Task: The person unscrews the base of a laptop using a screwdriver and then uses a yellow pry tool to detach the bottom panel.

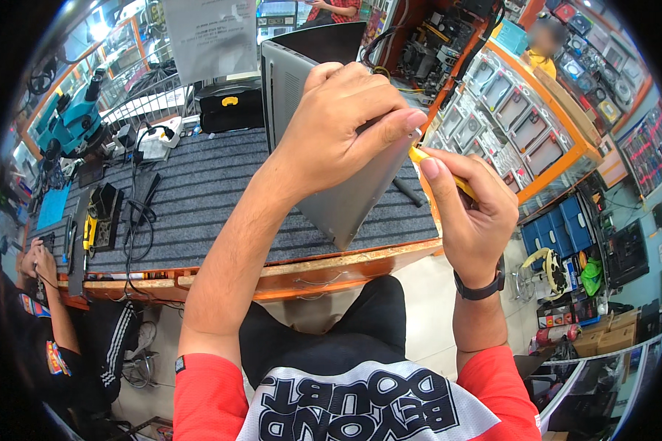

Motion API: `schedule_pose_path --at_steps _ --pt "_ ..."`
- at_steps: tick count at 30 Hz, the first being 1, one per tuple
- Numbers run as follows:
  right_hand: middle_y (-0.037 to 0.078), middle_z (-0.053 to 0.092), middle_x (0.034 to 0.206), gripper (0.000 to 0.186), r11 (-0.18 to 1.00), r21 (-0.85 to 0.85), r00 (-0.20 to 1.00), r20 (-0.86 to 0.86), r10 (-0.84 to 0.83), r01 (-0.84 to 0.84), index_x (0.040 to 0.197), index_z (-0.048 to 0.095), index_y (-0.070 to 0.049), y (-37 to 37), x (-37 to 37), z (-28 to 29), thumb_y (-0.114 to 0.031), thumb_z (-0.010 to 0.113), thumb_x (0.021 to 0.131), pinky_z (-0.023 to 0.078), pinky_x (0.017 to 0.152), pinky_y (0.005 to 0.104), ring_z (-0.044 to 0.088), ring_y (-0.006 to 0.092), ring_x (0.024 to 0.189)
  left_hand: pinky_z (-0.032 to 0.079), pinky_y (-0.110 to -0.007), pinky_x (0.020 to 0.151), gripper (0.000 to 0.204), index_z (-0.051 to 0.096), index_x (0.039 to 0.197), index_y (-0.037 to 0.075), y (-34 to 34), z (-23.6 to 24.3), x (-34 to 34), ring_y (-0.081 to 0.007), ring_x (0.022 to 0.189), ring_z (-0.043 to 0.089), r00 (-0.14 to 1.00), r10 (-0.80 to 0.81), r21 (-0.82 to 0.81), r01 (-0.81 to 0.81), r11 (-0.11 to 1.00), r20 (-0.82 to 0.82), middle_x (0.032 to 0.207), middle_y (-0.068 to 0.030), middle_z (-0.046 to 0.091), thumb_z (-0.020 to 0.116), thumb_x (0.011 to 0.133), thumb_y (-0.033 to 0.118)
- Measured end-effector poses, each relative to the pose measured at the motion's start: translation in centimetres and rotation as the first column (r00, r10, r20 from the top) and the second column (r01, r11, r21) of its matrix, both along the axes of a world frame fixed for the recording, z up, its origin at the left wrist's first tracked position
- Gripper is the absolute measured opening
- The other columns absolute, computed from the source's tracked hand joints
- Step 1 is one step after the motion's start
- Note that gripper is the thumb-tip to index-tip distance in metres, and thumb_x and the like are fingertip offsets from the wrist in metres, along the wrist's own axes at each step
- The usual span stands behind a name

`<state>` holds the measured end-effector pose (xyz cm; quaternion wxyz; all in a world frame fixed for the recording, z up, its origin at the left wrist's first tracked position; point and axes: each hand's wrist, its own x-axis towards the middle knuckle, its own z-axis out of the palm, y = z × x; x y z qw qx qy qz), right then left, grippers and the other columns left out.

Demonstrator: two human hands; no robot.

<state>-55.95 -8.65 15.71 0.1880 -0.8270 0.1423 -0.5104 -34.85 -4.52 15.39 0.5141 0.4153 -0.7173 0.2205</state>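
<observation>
A grey laptop stands tilted on one edge on the striped grey mat, its dark screen half showing behind. My left hand is closed over its upper edge, with the fingertips hidden and the thumb lying toward the right corner. Between the thumb and fingers of my right hand is a slim yellow-handled tool. Its tip is at the laptop's edge, just beside my left thumb; I cannot tell its exact kind or whether it touches. A black band is on my right wrist.
On the bench mat lie a black cable and a yellow tool by a black holder. A blue microscope stands far left. A co-worker's hands are at the left. A glass display case borders the right.
</observation>
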Motion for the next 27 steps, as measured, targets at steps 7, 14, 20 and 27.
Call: schedule_pose_path --at_steps 7,14,20,27 --pt "0.003 0.064 0.072 0.011 0.991 -0.108 0.997 0.019 -0.071 0.073 0.102 0.078 -0.003 0.5 0.2 -0.1 -0.004 0.079 0.091 0.035 0.05 0.0226 0.049 0.0064 0.054 0.036 -0.037 0.091 0.025 0.075 0.091 0.014 0.1 0.0 0.2 -0.0183 0.088 0.06 1.0 0.023 0.04 -0.023 0.999 -0.007 0.087 0.0033 0.07 0.067 0.1 0.036" --pt "0.004 0.064 0.07 0.014 0.964 -0.21 0.986 0.061 -0.154 0.163 0.103 0.077 -0.003 1.4 0.7 -0.4 -0.001 0.079 0.09 0.039 0.048 0.0234 0.053 0.0078 0.051 0.035 -0.038 0.089 0.023 0.073 0.088 0.013 -0.1 -0.1 0.0 -0.0194 0.085 0.059 0.999 -0.019 0.016 0.019 1.0 -0.033 0.084 0.0016 0.068 0.068 0.099 0.033" --pt "0.004 0.064 0.069 0.014 0.962 -0.198 0.982 0.05 -0.183 0.189 0.103 0.076 -0.002 1.6 0.8 -0.7 0.0 0.079 0.09 0.039 0.048 0.0234 0.053 0.0079 0.051 0.033 -0.036 0.09 0.024 0.066 0.093 0.01 0.6 0.4 0.7 -0.0196 0.085 0.053 0.991 -0.113 0.052 0.109 0.993 0.066 0.085 -0.0005 0.059 0.075 0.084 0.03" --pt "0.004 0.064 0.069 0.014 0.97 -0.188 0.988 0.053 -0.147 0.154 0.104 0.077 -0.002 1.3 0.8 -0.6 0.0 0.078 0.09 0.038 0.048 0.0234 0.052 0.0068 0.053 0.034 -0.037 0.094 0.038 0.067 0.102 0.008 0.9 0.9 1.2 -0.0218 0.09 0.055 0.982 -0.133 0.098 0.12 0.988 0.133 0.093 -0.0013 0.061 0.082 0.078 0.033"
